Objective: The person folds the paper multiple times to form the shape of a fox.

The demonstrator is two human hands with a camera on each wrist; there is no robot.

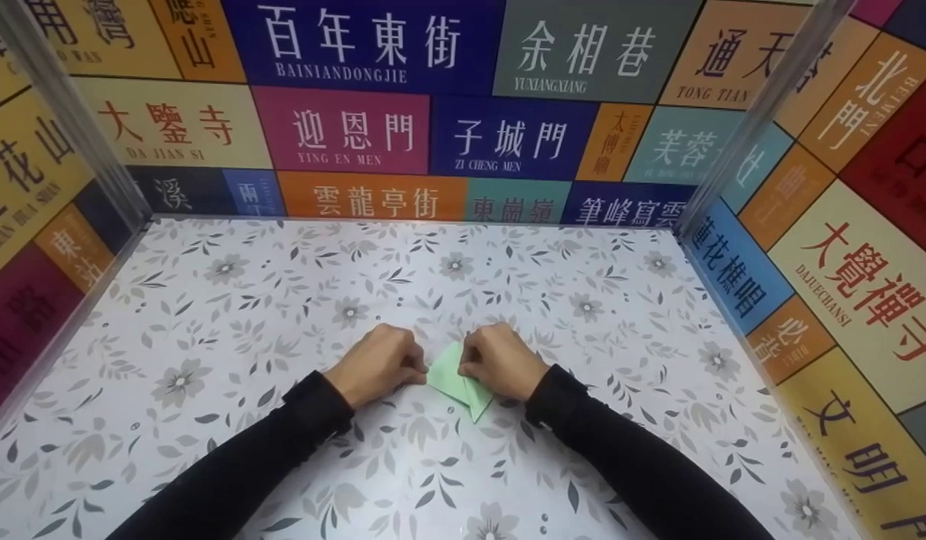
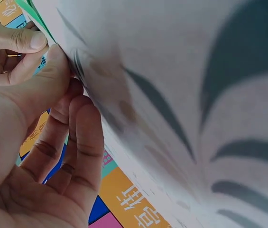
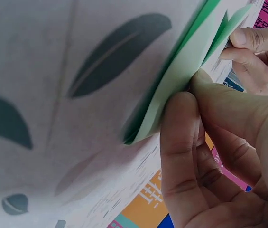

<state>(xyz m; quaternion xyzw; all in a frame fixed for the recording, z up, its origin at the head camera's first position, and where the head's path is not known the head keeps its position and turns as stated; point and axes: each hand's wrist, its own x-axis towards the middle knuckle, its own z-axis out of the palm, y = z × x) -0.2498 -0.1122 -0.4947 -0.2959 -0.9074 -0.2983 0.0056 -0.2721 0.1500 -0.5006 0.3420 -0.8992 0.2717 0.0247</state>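
A small sheet of light green paper (image 1: 448,375), folded into layers with a pointed lower flap, is at the middle of the floral tabletop. My left hand (image 1: 384,365) pinches its left corner between thumb and fingertips. On the other side, my right hand (image 1: 501,361) grips the folded part with thumb and index finger, hiding some of the upper right edge. Seen from the right wrist, the green paper (image 3: 171,80) has layers standing slightly apart, and the left hand (image 3: 257,57) is beyond it. In the left wrist view, only a thin green strip of paper (image 2: 36,19) shows.
The white table (image 1: 230,322) bears a grey flower and leaf pattern. Upright panels with colourful Chinese sign prints (image 1: 343,131) stand along its back, left and right sides. Clear corner strips (image 1: 762,112) join the panels.
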